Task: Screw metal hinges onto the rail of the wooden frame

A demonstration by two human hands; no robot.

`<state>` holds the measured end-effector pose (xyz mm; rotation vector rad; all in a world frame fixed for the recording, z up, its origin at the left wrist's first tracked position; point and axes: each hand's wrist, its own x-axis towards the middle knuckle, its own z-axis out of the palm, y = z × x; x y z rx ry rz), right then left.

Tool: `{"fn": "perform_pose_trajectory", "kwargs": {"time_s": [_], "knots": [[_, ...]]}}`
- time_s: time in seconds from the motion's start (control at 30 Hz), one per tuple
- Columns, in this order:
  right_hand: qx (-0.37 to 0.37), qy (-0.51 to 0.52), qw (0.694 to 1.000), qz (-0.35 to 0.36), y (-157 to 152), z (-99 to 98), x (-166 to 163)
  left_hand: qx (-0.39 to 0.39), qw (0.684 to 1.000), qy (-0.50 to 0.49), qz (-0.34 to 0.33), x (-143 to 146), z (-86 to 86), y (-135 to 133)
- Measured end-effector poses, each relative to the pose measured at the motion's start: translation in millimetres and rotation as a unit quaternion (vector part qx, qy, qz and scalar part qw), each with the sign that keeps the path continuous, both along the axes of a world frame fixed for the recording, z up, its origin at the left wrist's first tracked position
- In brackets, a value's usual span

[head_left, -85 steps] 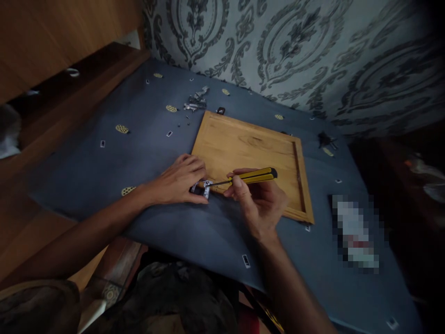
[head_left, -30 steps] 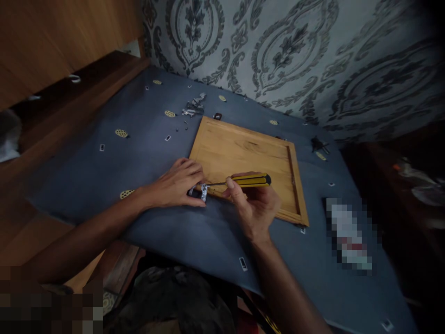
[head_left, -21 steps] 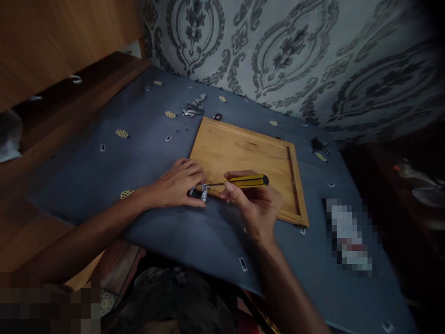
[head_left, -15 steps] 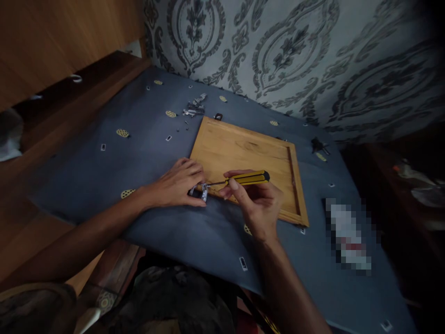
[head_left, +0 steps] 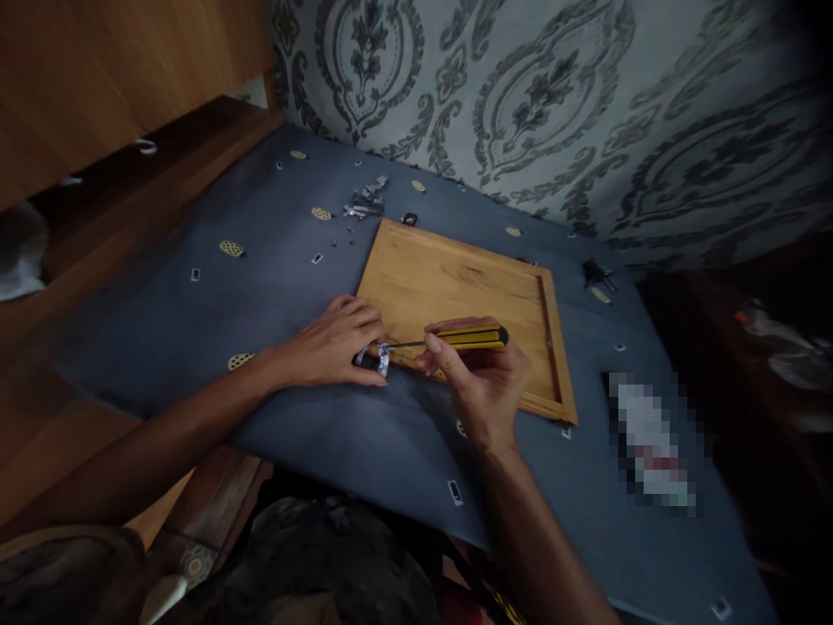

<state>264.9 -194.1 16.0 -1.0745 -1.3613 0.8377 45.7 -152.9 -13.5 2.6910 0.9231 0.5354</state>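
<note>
A framed wooden panel (head_left: 455,282) lies flat on the blue patterned cloth. At its near left corner, my left hand (head_left: 344,338) grips a silver metal hinge (head_left: 383,358), fingers over the panel's edge and thumb below. Between thumb and fingers a dark part shows beside the hinge. My right hand (head_left: 485,382) is closed round a yellow and black screwdriver (head_left: 472,337). The shaft points left, and its tip meets the hinge by my left fingertips; the exact contact is too small to make out.
Beyond the panel lie several metal hinge parts (head_left: 365,201) and small screws (head_left: 343,236). A small dark piece (head_left: 409,219) sits at the panel's far edge. To the right are a black object (head_left: 597,274) and a blurred-out item (head_left: 651,438). A patterned wall (head_left: 547,95) borders the table.
The screwdriver handle and my right fingers have shifted very slightly, with the tip still at the hinge. My left hand keeps its place.
</note>
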Motion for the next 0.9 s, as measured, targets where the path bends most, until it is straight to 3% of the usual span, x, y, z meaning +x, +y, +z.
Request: {"fn": "perform_pose_trajectory", "kwargs": {"time_s": [0.3, 0.67, 0.9], "knots": [[0.0, 0.002, 0.999, 0.043, -1.3, 0.2, 4.7, 0.014, 1.0, 0.0, 0.003, 1.9, 0.7, -1.1], [0.054, 0.0, 0.997, -0.056, -4.7, 1.0, -1.3, 0.0, 1.0, -0.003, 0.005, 0.4, 2.1, -0.8], [0.056, 0.001, 0.997, -0.057, -5.1, -0.3, -0.9, 0.006, 1.0, -0.003, 0.005, 0.7, 0.7, -0.3]]}}
